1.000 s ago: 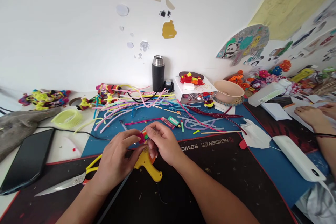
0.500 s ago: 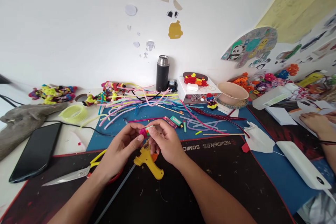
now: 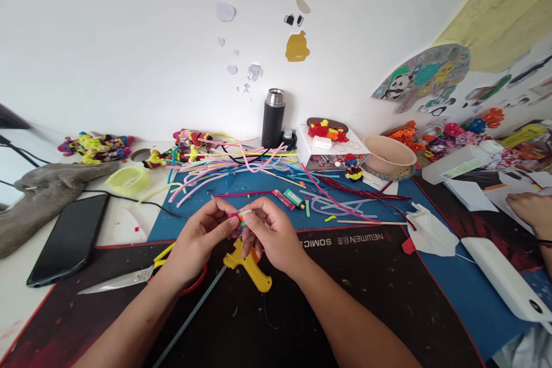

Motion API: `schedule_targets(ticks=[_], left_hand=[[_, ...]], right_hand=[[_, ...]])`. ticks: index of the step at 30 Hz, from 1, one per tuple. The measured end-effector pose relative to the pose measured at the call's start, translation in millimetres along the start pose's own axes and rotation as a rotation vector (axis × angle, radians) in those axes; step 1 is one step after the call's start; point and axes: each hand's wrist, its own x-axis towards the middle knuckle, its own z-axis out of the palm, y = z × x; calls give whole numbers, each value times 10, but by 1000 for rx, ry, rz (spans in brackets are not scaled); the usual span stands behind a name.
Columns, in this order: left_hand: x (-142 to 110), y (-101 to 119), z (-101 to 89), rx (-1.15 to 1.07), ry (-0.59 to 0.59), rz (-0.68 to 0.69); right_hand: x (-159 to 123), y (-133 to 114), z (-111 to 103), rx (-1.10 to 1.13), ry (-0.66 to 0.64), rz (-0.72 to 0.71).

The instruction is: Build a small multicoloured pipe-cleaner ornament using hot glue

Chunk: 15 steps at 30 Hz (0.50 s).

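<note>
Between both hands is a small fuzzy pipe-cleaner piece [image 3: 238,218] in pink, orange and green, mostly covered by fingers. My left hand [image 3: 211,236] pinches its pink side between thumb and fingertips. My right hand [image 3: 269,233] is closed on the green and orange side, thumb on top. Just below lies a yellow hot glue gun [image 3: 252,273] with a long translucent glue stick [image 3: 190,319] running out of its back. Scissors [image 3: 125,279] with yellow and red handles lie partly under my left forearm.
Colourful pipe cleaners [image 3: 224,169] are heaped behind my hands, near a black thermos [image 3: 273,118]. A black phone [image 3: 71,238] lies left. On the right are a white power bank [image 3: 502,279], a tissue [image 3: 431,233], a beige bowl [image 3: 390,154] and another person's hand [image 3: 528,210].
The view has swung slightly left. My left hand has turned and shifted its fingers on the pink side, while my right hand keeps its pinch. The glue gun stays in place.
</note>
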Motion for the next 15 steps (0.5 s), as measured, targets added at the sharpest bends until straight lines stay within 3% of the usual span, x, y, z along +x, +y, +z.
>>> schedule_targets(ticks=[4,11,15], left_hand=[[-11,15,40,34,19,33],[-54,-10,25,340,60,251],[-56,-7,5,445,45,296]], right_hand=[[12,-21,2,38,15,29],[29,-18,-14,77,41,72],[30,-20,-22,80,43,73]])
